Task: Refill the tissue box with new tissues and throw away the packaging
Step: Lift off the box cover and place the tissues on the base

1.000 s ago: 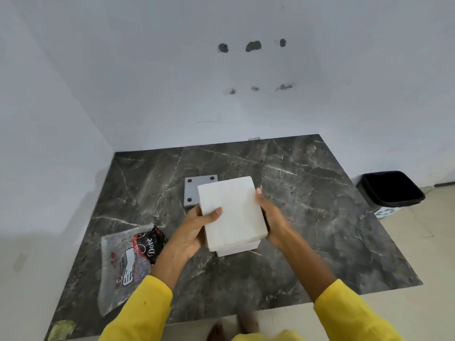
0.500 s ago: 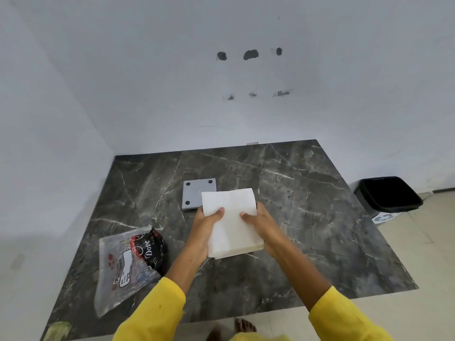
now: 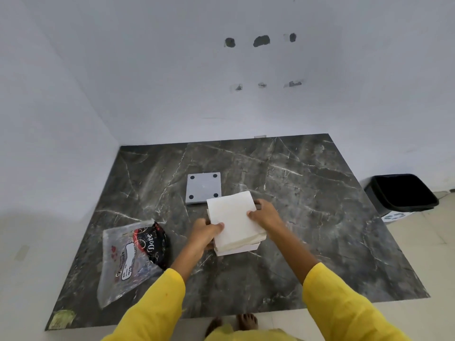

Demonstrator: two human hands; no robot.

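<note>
A thick white tissue stack [image 3: 235, 221] sits in the open top of a white tissue box [image 3: 240, 249] at the middle of the dark marble table [image 3: 320, 217]. My left hand [image 3: 205, 231] grips the stack's left edge with the thumb on top. My right hand [image 3: 266, 214] presses its right edge. Only the box's front lower edge shows under the tissues. The grey square box lid [image 3: 203, 188], with four dark dots, lies flat just behind. The clear plastic tissue packaging [image 3: 130, 259] with red and black print lies at the left.
A black waste bin [image 3: 401, 193] stands on the floor to the right of the table. White walls close off the back and left. A yellowish sticker [image 3: 61, 318] is at the table's front left corner. My bare feet show below the front edge.
Both hands carried the tissue stack down from mid-air onto the box, and my right hand shifted from the side to the top right edge.
</note>
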